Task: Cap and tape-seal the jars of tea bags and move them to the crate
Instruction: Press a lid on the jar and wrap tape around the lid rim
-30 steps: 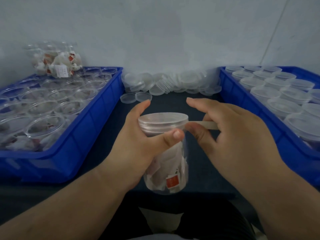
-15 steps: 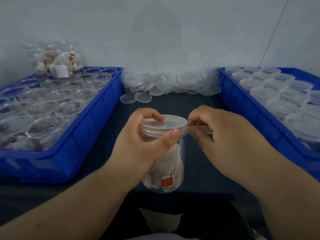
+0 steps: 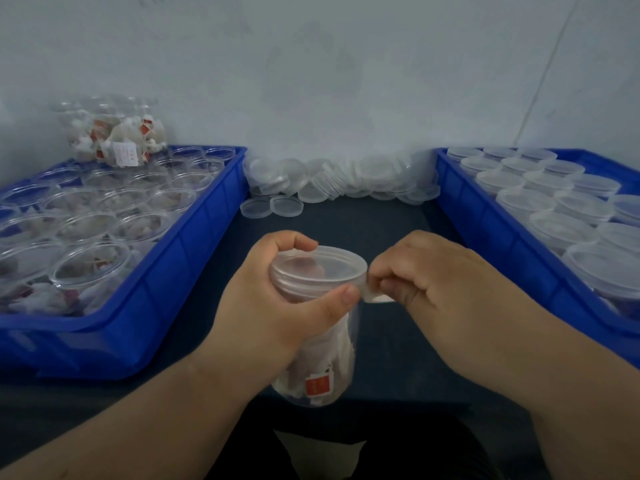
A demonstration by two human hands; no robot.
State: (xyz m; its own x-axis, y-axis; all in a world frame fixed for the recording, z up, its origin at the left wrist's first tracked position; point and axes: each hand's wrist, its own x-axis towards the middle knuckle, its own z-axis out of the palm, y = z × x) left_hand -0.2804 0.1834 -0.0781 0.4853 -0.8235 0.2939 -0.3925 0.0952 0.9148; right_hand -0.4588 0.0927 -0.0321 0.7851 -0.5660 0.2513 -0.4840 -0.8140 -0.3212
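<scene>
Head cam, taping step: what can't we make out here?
Head view only.
Tape strip: its tail is buried in the right hand's pinch, and the left hand hides how far it wraps the lid.
Jar: neck and left side covered by the left hand.
Red tag: print too small and blurred.
Right crate: cut off by the frame's right edge, so its jar count is unknown.
</scene>
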